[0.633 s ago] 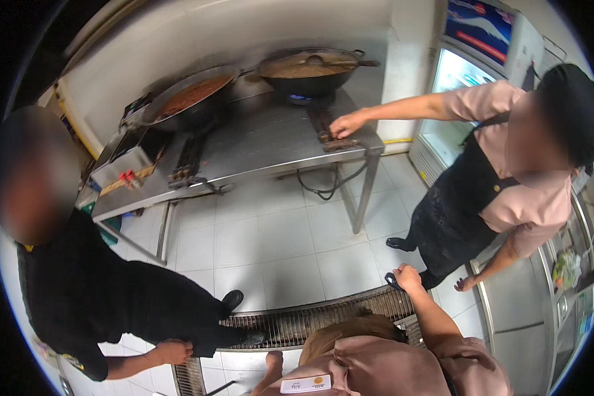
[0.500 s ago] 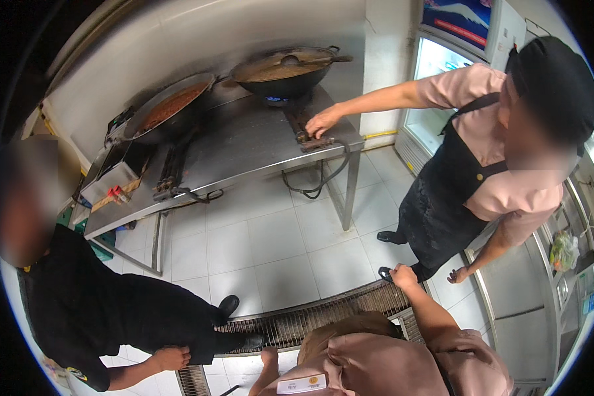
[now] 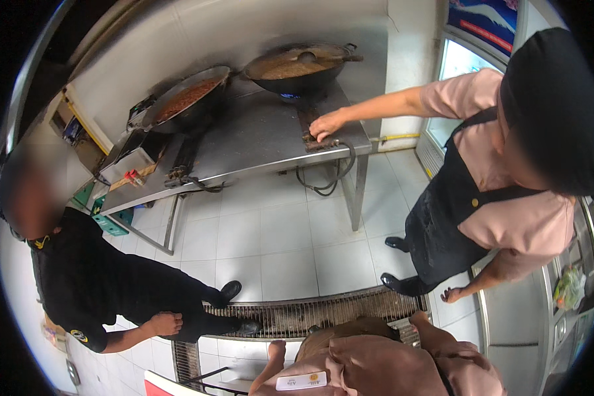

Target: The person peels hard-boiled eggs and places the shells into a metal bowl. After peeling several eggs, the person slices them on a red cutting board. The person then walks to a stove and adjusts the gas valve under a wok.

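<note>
My left hand (image 3: 277,348) hangs low beside my pink shirt (image 3: 369,363), near the floor grate, its fingers too small to make out. My right hand (image 3: 418,319) is down at my other side, mostly foreshortened, and nothing shows in it. Ahead, a co-worker in a black apron (image 3: 435,191) keeps one hand (image 3: 326,125) on the burner valve (image 3: 318,143) at the steel table's (image 3: 244,148) front edge. A blue flame (image 3: 289,96) burns under a wok (image 3: 297,82) of brownish liquid with a ladle (image 3: 310,58) across it. Another wok (image 3: 204,109) holds reddish food.
A second person in black (image 3: 105,264) stands at the left, one hand (image 3: 165,323) at the waist. A metal floor grate (image 3: 323,313) crosses the tiles before me. Hoses (image 3: 350,165) hang under the table. A lit fridge (image 3: 461,66) and steel counter (image 3: 511,310) are at the right.
My right hand has dropped from a raised position in front to my side. The view has shifted slightly. The co-worker's hand stays at the burner valve.
</note>
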